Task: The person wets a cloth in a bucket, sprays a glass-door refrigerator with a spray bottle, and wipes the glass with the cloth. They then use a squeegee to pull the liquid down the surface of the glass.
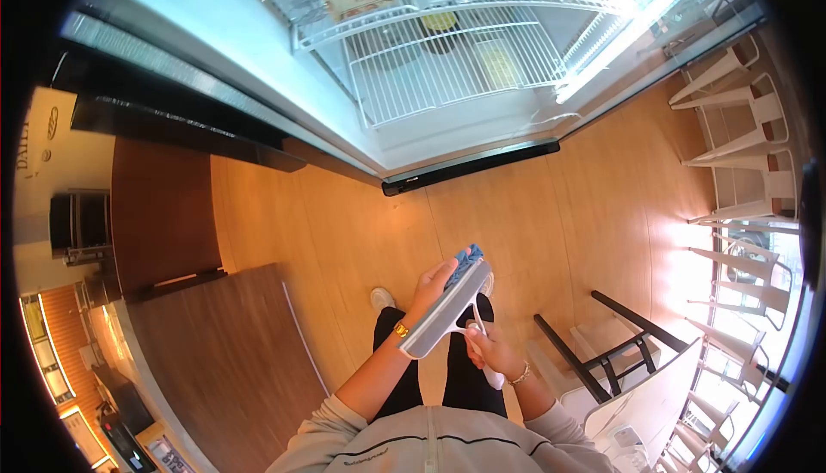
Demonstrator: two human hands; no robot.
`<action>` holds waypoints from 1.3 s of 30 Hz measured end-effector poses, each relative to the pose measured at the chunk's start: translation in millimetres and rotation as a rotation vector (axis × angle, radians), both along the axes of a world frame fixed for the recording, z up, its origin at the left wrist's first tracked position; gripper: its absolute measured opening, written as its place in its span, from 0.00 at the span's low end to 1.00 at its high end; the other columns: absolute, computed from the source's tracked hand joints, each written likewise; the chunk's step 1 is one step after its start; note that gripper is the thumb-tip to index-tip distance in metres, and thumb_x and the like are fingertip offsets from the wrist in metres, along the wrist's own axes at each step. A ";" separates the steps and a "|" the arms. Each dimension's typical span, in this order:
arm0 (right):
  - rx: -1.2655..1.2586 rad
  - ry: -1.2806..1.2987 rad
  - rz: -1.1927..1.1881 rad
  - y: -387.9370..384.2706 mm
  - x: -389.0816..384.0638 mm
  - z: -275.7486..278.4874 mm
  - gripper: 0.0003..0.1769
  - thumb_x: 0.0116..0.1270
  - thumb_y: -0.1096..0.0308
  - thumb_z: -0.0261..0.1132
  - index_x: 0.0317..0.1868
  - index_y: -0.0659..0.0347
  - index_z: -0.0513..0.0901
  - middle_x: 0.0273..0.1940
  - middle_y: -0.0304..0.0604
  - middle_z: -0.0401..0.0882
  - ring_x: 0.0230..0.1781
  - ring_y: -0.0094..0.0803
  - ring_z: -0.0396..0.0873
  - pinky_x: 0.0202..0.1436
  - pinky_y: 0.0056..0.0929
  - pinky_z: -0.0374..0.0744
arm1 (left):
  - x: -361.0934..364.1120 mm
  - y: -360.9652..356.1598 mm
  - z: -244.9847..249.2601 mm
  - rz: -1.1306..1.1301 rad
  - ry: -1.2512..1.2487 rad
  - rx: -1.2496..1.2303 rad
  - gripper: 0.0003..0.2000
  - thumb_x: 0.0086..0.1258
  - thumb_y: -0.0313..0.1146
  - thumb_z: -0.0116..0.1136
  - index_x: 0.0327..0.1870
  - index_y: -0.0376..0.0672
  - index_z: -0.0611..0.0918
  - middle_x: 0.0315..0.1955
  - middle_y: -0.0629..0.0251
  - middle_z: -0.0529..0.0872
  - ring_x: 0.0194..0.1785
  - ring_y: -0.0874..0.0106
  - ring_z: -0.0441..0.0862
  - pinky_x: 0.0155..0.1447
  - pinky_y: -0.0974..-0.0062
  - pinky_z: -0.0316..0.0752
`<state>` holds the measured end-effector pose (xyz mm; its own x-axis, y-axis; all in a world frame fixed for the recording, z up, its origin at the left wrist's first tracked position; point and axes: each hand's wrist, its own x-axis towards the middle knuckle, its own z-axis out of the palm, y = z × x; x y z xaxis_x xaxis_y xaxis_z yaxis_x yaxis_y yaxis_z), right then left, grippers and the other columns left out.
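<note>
A squeegee (445, 311) with a grey-and-white head and a white handle is held in front of my body, its head tilted diagonally. My right hand (492, 349) is closed around the handle. My left hand (433, 282) is closed on a blue cloth (467, 260) at the upper end of the squeegee head. The squeegee head partly covers the left hand's fingers and the cloth.
Ahead stands a lit display fridge with a wire shelf (439, 69) and bottles above. A dark wood counter (219, 348) is at left. A white table (650, 400) with black legs is at right, with several white chairs (744, 129) beyond. Wooden floor (533, 232) lies between.
</note>
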<state>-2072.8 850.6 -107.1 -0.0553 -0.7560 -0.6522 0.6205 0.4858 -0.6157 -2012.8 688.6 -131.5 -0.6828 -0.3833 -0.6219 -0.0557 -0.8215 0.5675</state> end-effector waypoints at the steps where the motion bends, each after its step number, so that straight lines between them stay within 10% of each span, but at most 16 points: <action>1: 0.015 0.009 0.014 -0.5 -0.7 0.0 0.21 0.70 0.51 0.54 0.26 0.58 0.67 0.14 0.34 0.65 0.10 0.18 0.63 0.13 0.19 0.63 | 6.4 0.2 -1.5 -0.003 -0.014 0.017 0.19 0.74 0.41 0.46 0.59 0.39 0.74 0.45 0.61 0.83 0.38 0.78 0.82 0.41 0.82 0.78; 9: 0.183 0.337 0.062 -10.1 -40.0 -47.6 0.26 0.70 0.44 0.52 0.22 0.55 0.69 0.12 0.32 0.66 0.10 0.19 0.65 0.12 0.20 0.62 | 58.8 4.3 1.8 0.182 0.144 0.235 0.21 0.73 0.42 0.47 0.58 0.35 0.74 0.54 0.56 0.78 0.54 0.70 0.78 0.58 0.71 0.73; 15: 0.245 1.362 0.129 -82.2 -118.7 -30.6 0.21 0.64 0.50 0.62 0.42 0.61 0.78 0.20 0.47 0.74 0.21 0.45 0.75 0.24 0.39 0.71 | 132.7 -13.6 3.1 0.347 0.133 0.288 0.20 0.74 0.42 0.45 0.52 0.31 0.74 0.52 0.46 0.78 0.57 0.59 0.76 0.65 0.65 0.68; 19: -0.403 1.837 0.117 -168.8 -119.5 17.0 0.16 0.57 0.54 0.67 0.38 0.55 0.78 0.25 0.41 0.75 0.24 0.39 0.77 0.24 0.35 0.73 | 163.3 -14.8 -6.0 0.397 0.018 0.214 0.20 0.73 0.43 0.44 0.51 0.34 0.76 0.52 0.47 0.79 0.56 0.59 0.77 0.63 0.65 0.69; 39: -0.566 2.221 0.389 -258.6 -124.6 14.8 0.23 0.55 0.39 0.63 0.31 0.51 0.77 0.14 0.35 0.69 0.13 0.30 0.73 0.16 0.27 0.69 | 170.5 -28.9 -4.9 0.376 -0.060 0.087 0.19 0.72 0.42 0.45 0.49 0.33 0.76 0.52 0.50 0.78 0.56 0.58 0.77 0.62 0.61 0.70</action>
